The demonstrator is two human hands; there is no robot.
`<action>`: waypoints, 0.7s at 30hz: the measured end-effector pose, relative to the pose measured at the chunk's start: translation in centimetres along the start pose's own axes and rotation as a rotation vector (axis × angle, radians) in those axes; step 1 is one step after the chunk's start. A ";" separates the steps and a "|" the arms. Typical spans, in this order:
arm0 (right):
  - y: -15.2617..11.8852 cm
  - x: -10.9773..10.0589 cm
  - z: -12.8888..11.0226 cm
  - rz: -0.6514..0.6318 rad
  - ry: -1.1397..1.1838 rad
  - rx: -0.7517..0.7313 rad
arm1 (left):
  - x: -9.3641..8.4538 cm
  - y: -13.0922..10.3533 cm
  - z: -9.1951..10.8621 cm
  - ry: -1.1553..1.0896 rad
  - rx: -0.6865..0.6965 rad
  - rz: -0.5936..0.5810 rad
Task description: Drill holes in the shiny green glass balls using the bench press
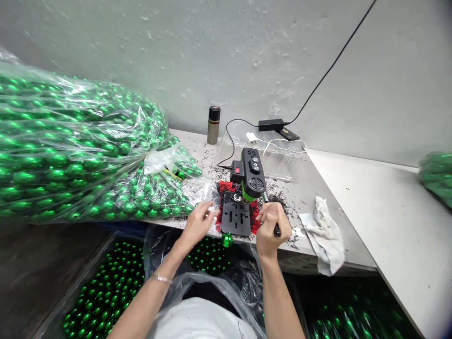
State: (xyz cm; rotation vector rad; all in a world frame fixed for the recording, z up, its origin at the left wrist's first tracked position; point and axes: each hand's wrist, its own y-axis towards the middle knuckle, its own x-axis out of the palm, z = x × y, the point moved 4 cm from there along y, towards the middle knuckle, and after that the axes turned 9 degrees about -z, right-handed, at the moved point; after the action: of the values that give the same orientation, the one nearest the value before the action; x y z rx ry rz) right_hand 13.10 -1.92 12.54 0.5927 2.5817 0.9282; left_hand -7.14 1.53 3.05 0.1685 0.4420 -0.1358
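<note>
At grey worktop (307,183) edge: drop risk

Shiny green ball (227,240) at front of black slotted metal plate (236,223); bump cd lose it. L hand (200,220) near, empty afaict, fingers apart; R hand (270,223) clenched round black lever handle (277,230), mistimed pull cd nip L.

The right hand (273,228) is gripping the lever (277,230) of a black-and-green machine (253,173); the left hand (199,221) is hovering near its slotted plate (235,222), a green ball (227,240) is showing at the front edge, a ball-filled bag (77,150) is lying left
</note>
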 end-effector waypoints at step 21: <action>-0.9 0.2 0.5 0.039 -0.010 -0.089 | -6.1 8.6 -2.6 0.048 -0.199 0.027</action>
State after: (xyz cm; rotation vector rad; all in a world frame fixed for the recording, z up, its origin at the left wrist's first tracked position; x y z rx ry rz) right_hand 12.90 -2.17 11.52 0.6228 2.5127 1.0443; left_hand -12.30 10.99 4.51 -0.0177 0.4976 -0.0613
